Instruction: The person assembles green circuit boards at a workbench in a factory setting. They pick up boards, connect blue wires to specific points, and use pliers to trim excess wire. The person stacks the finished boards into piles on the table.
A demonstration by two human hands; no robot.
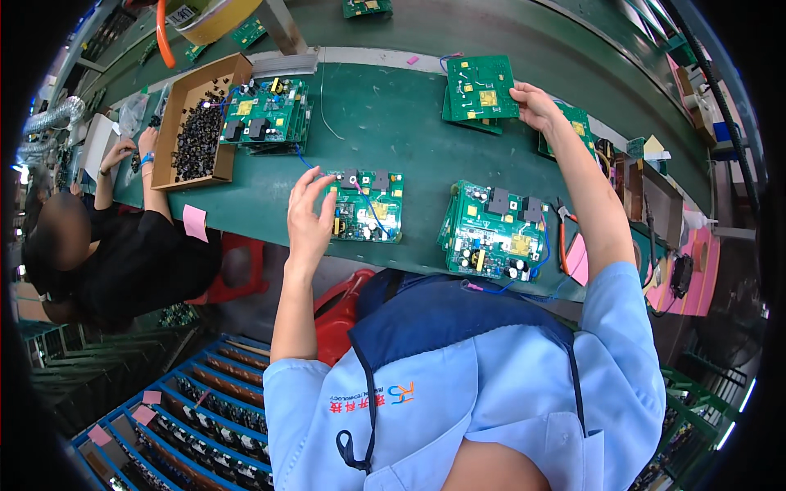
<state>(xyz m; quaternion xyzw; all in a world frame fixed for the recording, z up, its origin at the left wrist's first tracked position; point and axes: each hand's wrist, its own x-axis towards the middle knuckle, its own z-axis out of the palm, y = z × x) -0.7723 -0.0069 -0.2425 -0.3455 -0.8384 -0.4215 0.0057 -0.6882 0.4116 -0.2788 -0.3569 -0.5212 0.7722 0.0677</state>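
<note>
At the far side of the bench, my right hand [536, 108] grips the right edge of a green circuit board [473, 90], seen from its flat back with yellow patches. Another board lies partly under it. My left hand [308, 219] is open, its fingers spread at the left edge of a second circuit board [368, 214] that lies component side up; whether the fingertips touch it I cannot tell. That board carries black blocks, a yellow part and a blue wire. Closer to me on the right is a stack of similar boards [491, 231].
A cardboard box [221, 173] of small black parts stands left, beside another board stack [270, 114]. Orange-handled pliers [563, 237] lie right of the near stack. A co-worker in black [147, 262] sits at the left. A red stool [336, 315] is below the bench edge.
</note>
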